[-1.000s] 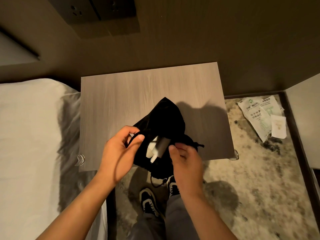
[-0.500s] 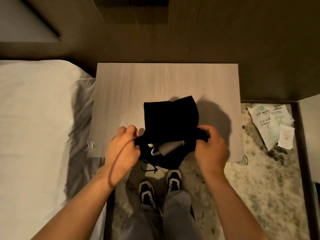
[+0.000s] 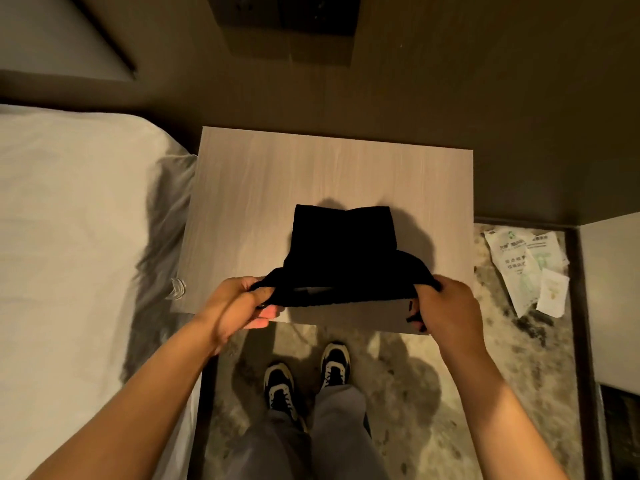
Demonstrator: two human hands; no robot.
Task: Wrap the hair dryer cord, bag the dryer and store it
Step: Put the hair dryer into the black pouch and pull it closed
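A black drawstring bag (image 3: pixel 343 247) lies on the wooden bedside table (image 3: pixel 263 188), its mouth toward me at the near edge. The hair dryer is almost wholly hidden inside; only a thin grey sliver shows in the narrow mouth. My left hand (image 3: pixel 239 306) pinches the drawstring at the bag's left corner. My right hand (image 3: pixel 446 306) grips the drawstring at the right corner, with a loose cord end hanging under it. The two hands are spread wide apart and the mouth is pulled nearly flat.
A bed with white sheets (image 3: pixel 69 254) runs along the left of the table. White paper packets (image 3: pixel 526 265) lie on the mottled carpet to the right. My shoes (image 3: pixel 308 375) stand below the table's near edge. A dark wall panel (image 3: pixel 287 26) hangs above.
Both hands have moved outward along the drawstring, drawing the bag's mouth closed. The white and grey dryer parts that showed in the opening are now almost hidden.
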